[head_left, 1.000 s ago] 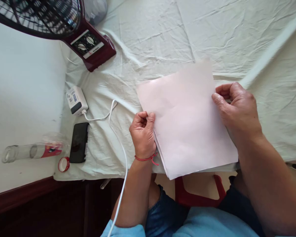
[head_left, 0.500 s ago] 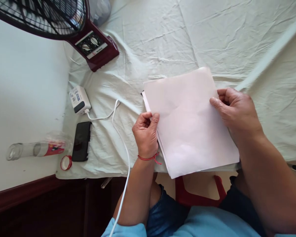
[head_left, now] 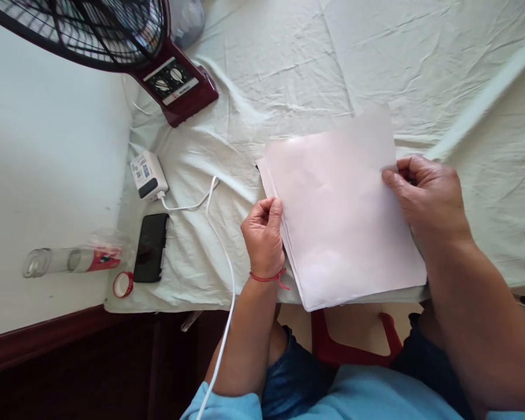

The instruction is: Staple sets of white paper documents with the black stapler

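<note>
The black wire fan grille (head_left: 83,29) is cut off by the top edge; only its maroon plastic control base (head_left: 179,87) with two dials shows whole. Below lie a clear glass bottle with a red label (head_left: 70,261) on its side, a red-rimmed bottle cap (head_left: 123,284), a glossy black phone (head_left: 151,247) and a white charger block (head_left: 147,175), whose white cable (head_left: 225,274) runs off the table edge. The wrinkled pale green cloth (head_left: 289,70) covers the table. The left hand (head_left: 265,239), curled, pinches the left edge of a thin stack of smooth pale pink paper sheets (head_left: 336,210) lying near the table's front edge. The right hand (head_left: 431,198) pinches the right edge, fingertips hidden behind the paper.
</note>
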`<move>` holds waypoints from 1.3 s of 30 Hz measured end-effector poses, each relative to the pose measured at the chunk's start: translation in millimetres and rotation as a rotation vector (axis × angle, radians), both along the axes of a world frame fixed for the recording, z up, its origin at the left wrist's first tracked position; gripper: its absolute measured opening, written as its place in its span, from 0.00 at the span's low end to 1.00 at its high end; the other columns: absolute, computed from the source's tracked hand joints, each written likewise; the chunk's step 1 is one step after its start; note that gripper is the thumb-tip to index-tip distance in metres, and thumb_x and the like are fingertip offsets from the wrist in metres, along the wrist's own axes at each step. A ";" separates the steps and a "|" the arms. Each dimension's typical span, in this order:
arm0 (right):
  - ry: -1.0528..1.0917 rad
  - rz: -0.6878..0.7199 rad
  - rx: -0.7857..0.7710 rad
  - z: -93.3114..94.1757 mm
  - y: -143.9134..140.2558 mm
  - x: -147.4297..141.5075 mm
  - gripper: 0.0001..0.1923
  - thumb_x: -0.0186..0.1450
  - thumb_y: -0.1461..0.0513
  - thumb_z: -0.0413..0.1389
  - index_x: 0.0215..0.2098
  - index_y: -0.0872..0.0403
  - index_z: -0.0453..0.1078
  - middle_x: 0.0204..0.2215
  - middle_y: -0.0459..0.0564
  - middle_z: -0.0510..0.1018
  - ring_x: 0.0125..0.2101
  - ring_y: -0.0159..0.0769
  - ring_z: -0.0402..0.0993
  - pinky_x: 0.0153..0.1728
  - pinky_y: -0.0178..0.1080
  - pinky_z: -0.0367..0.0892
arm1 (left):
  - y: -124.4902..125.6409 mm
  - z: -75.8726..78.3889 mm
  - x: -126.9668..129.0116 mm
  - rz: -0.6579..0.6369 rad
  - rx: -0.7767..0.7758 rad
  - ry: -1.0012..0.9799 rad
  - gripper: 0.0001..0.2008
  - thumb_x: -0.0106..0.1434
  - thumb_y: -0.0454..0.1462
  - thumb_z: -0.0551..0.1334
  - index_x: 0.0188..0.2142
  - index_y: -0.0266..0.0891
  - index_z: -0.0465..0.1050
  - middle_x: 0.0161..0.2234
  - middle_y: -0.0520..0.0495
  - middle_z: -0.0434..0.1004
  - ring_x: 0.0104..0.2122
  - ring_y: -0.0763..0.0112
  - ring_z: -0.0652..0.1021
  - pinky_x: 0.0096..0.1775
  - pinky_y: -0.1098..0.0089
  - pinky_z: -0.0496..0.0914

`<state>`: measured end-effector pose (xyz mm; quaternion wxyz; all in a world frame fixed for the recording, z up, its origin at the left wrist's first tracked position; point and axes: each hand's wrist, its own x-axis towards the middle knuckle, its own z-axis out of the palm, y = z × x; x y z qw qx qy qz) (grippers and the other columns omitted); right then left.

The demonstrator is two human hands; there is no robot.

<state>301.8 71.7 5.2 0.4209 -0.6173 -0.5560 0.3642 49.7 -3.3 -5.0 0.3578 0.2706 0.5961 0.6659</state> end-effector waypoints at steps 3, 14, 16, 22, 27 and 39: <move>-0.004 0.017 -0.001 0.6 -0.5 -1.9 0.04 0.68 0.58 0.64 0.33 0.46 0.77 0.29 0.47 0.79 0.30 0.37 0.72 0.32 0.43 0.65 | 1.0 -1.1 -0.7 0.018 -0.011 0.014 0.17 0.53 0.48 0.82 0.35 0.41 0.86 0.33 0.52 0.83 0.34 0.74 0.79 0.41 0.73 0.75; 0.007 0.014 -0.024 5.0 -2.3 -4.4 0.06 0.67 0.56 0.64 0.33 0.45 0.76 0.29 0.48 0.77 0.29 0.38 0.70 0.31 0.44 0.63 | 1.8 -3.5 -0.6 0.039 -0.017 0.022 0.15 0.53 0.46 0.82 0.35 0.42 0.87 0.33 0.52 0.85 0.34 0.74 0.81 0.41 0.72 0.77; 0.004 0.019 -0.021 5.1 -2.2 -5.0 0.06 0.67 0.56 0.64 0.33 0.46 0.76 0.29 0.48 0.77 0.29 0.37 0.69 0.30 0.43 0.62 | 1.6 -3.4 -0.7 0.033 -0.024 0.024 0.15 0.53 0.46 0.82 0.36 0.42 0.88 0.34 0.51 0.86 0.35 0.73 0.82 0.43 0.71 0.78; 0.031 0.015 -0.019 6.2 -2.4 -6.5 0.08 0.65 0.54 0.64 0.34 0.48 0.77 0.29 0.47 0.77 0.30 0.35 0.67 0.31 0.41 0.62 | 1.6 -3.3 -0.1 0.034 -0.015 0.007 0.15 0.53 0.46 0.82 0.35 0.42 0.88 0.34 0.51 0.87 0.35 0.73 0.82 0.43 0.71 0.78; 0.035 0.011 -0.020 7.0 -3.3 -7.4 0.07 0.65 0.54 0.64 0.33 0.48 0.78 0.29 0.46 0.77 0.29 0.35 0.67 0.31 0.41 0.61 | 2.1 -3.5 0.1 0.041 -0.016 0.022 0.15 0.53 0.47 0.82 0.35 0.42 0.88 0.34 0.51 0.87 0.35 0.73 0.82 0.42 0.71 0.78; 0.027 0.014 -0.019 8.4 -3.5 -8.4 0.08 0.66 0.54 0.64 0.34 0.48 0.77 0.28 0.45 0.75 0.29 0.34 0.65 0.31 0.41 0.59 | 1.1 -4.0 -1.0 0.038 -0.033 0.052 0.17 0.53 0.48 0.82 0.36 0.41 0.87 0.34 0.51 0.85 0.34 0.73 0.81 0.43 0.70 0.78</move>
